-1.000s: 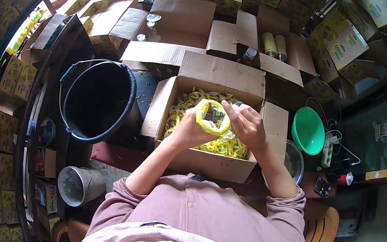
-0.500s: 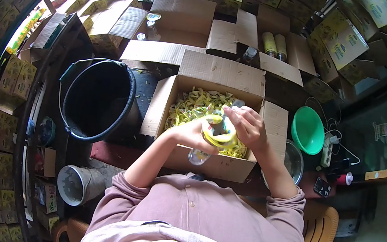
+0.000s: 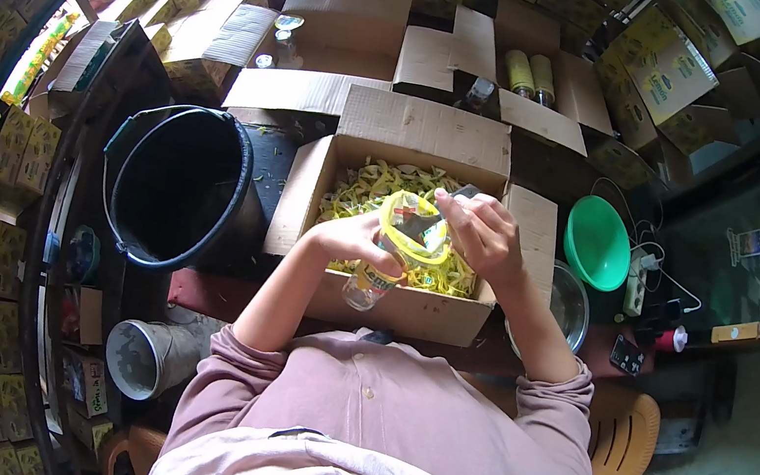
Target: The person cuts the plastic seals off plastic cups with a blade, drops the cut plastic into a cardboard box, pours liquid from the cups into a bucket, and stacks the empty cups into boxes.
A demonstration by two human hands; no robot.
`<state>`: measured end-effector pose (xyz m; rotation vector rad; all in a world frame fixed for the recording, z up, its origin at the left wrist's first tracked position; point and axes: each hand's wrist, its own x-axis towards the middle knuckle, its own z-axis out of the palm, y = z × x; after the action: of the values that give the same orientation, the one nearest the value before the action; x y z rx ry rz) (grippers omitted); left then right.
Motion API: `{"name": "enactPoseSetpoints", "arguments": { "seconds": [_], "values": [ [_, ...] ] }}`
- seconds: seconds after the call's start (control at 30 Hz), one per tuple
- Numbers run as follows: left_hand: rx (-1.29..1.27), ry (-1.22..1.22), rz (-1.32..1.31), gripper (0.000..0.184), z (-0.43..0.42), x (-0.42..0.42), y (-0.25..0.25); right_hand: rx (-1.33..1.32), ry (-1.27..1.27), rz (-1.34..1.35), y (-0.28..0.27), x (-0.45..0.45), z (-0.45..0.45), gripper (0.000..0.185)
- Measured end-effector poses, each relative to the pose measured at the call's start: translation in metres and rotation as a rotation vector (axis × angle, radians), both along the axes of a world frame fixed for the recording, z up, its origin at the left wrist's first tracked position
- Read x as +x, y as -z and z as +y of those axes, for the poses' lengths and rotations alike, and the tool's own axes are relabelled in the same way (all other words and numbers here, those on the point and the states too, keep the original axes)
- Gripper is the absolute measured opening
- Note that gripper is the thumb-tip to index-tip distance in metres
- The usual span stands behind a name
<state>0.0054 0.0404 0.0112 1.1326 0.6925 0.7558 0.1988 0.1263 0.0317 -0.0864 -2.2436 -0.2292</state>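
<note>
Fingers of the left hand (image 3: pixel 355 239) wrap round a clear bottle (image 3: pixel 379 280) with a yellow sleeve, held tilted over the front of an open carton (image 3: pixel 398 312); fingers of the right hand (image 3: pixel 487 238) grip a dark piece (image 3: pixel 464 192), too small to identify, at the yellow rim; tangled yellow strips (image 3: pixel 360 175) fill the carton's floor; left of it, on the bench (image 3: pixel 267 145), stands a black bucket (image 3: pixel 251 217), its inside too dark to read; right, a green bowl (image 3: pixel 596 242); behind, another carton (image 3: pixel 581 95) holds two yellow-wrapped bottles (image 3: pixel 531 77).
</note>
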Motion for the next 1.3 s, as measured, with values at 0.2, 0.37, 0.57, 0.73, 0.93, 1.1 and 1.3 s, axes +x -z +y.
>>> {"name": "enactPoseSetpoints", "arguments": {
  "seconds": [0.2, 0.37, 0.57, 0.73, 0.93, 1.1, 1.3],
  "values": [
    [0.089, -0.197, -0.109, 0.069, 0.0, -0.004, 0.015, -0.042, 0.087, -0.048, 0.0, 0.005, 0.002, 0.043],
    [0.169, -0.231, -0.052, 0.07, -0.001, -0.009, 0.02, -0.244, 0.185, 0.105, 0.008, 0.01, 0.009, 0.031],
    [0.196, -0.194, -0.001, 0.08, -0.001, -0.02, 0.016, -0.387, 0.488, -0.185, 0.021, 0.022, 0.009, 0.035],
    [0.398, -0.226, 0.059, 0.073, -0.002, -0.024, 0.016, -0.61, 0.846, -0.697, 0.039, 0.039, 0.008, 0.035],
    [0.473, -0.271, -0.026, 0.079, -0.005, -0.017, 0.004, -1.094, 0.461, -0.05, 0.015, 0.038, -0.006, 0.029],
    [0.588, -0.407, -0.042, 0.078, -0.01, -0.004, 0.0, -1.073, 0.281, 0.241, 0.005, 0.02, -0.031, 0.017],
    [0.632, -0.699, -0.012, 0.07, -0.013, 0.017, 0.001, -1.111, 0.112, 0.543, 0.002, -0.004, -0.061, 0.014]
  ]
}}
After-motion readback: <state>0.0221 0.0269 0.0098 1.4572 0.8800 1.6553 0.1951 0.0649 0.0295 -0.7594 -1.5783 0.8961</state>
